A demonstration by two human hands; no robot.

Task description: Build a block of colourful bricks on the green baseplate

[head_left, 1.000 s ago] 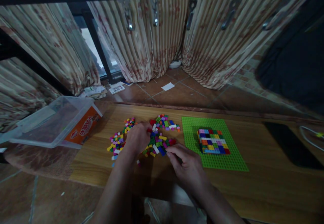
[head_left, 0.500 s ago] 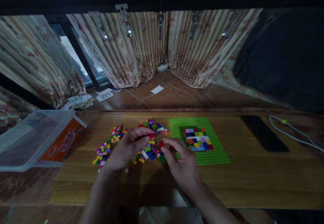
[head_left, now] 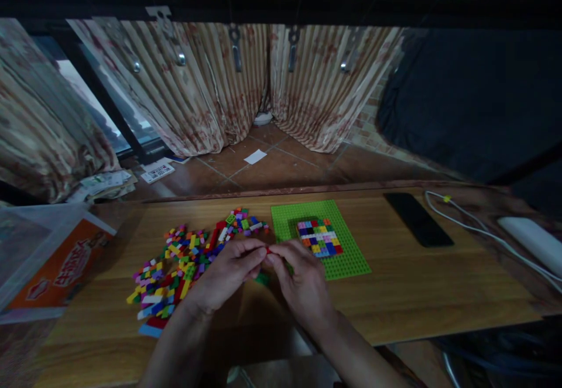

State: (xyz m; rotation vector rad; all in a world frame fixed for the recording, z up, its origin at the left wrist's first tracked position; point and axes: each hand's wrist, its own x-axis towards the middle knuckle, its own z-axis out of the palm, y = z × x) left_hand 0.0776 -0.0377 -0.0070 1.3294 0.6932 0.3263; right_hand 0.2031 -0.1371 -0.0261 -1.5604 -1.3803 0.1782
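Head view: left hand (head_left: 223, 274) and right hand (head_left: 301, 280) both pinch a small red brick (head_left: 267, 250), just left of the green baseplate (head_left: 346, 262); loose bricks (head_left: 175, 265) lie farther left.

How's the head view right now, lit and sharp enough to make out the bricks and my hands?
Head view: dim overall, brick pile colours readable, shapes soft; left hand and right hand pinch a red brick, barely resolved; frame edges bend, wide-angle; window brightest.

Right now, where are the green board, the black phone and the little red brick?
green board (head_left: 351, 259): head view, bare near corner.
black phone (head_left: 417, 219): head view, screen middle.
little red brick (head_left: 266, 250): head view, visible bit between fingertips.
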